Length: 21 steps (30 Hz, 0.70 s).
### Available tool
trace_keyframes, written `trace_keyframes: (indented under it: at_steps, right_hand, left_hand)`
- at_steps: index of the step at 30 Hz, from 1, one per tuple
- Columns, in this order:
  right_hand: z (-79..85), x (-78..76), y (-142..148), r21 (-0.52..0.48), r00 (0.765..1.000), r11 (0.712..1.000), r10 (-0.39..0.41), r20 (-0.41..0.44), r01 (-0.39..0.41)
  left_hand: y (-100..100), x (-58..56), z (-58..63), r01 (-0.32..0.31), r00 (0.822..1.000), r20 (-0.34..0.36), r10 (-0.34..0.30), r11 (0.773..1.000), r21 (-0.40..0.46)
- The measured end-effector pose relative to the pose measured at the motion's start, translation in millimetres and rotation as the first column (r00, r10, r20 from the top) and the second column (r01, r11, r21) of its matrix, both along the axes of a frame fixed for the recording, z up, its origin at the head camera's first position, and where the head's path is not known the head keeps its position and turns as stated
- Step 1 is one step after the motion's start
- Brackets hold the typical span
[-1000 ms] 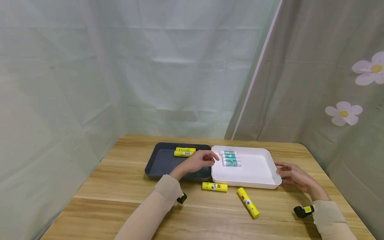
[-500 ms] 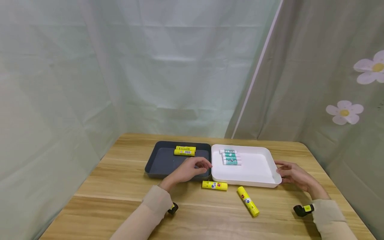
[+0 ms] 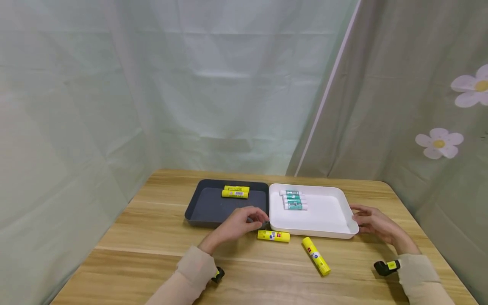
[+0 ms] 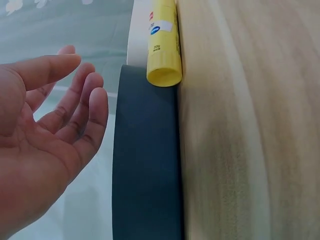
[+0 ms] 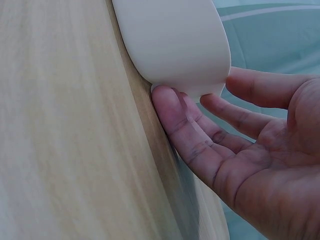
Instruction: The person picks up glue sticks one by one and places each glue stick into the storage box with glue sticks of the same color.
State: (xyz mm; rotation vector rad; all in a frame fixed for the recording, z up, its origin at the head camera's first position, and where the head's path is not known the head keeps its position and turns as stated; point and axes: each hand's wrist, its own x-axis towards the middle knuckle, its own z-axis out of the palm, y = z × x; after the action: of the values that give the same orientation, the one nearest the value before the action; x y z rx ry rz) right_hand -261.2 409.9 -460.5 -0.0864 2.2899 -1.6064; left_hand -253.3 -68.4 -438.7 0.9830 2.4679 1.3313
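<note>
My left hand (image 3: 244,222) hovers over the near right corner of the dark grey tray (image 3: 206,207), fingers loosely bent and holding nothing. Just in front of its fingertips, a yellow glue stick (image 3: 273,236) lies on the table along the tray fronts; the left wrist view shows that glue stick (image 4: 164,50) beyond the dark tray's wall. My right hand (image 3: 375,222) rests its fingertips against the outer right end of the white tray (image 3: 328,212). In the right wrist view, the thumb and fingers touch that tray's outside wall (image 5: 175,40) near its corner.
Two yellow glue sticks (image 3: 235,194) lie side by side in the dark tray. Several white-and-green sticks (image 3: 294,201) line up in the white tray's left part. Another yellow glue stick (image 3: 316,256) lies slanted on the wooden table (image 3: 152,245). Curtains hang behind.
My left hand has drawn back toward me from between the two trays to the dark tray's front edge. The right hand stays at the white tray's end.
</note>
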Motion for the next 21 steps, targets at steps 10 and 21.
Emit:
trace_keyframes:
  at_steps: [10, 21]
  right_hand:
    - [-1.5, 2.0, 1.5, -0.004, 1.000, 1.000, -0.004, 0.001, 0.004]
    - [-1.1, 0.7, 1.6, -0.012, 1.000, 1.000, 0.000, 0.000, 0.000]
  left_hand:
    - [4.6, 6.9, -2.3, 0.009, 0.999, -0.049, -0.010, 1.000, -0.026]
    - [7.6, 10.7, -0.4, 0.006, 0.998, -0.069, -0.013, 0.994, -0.107]
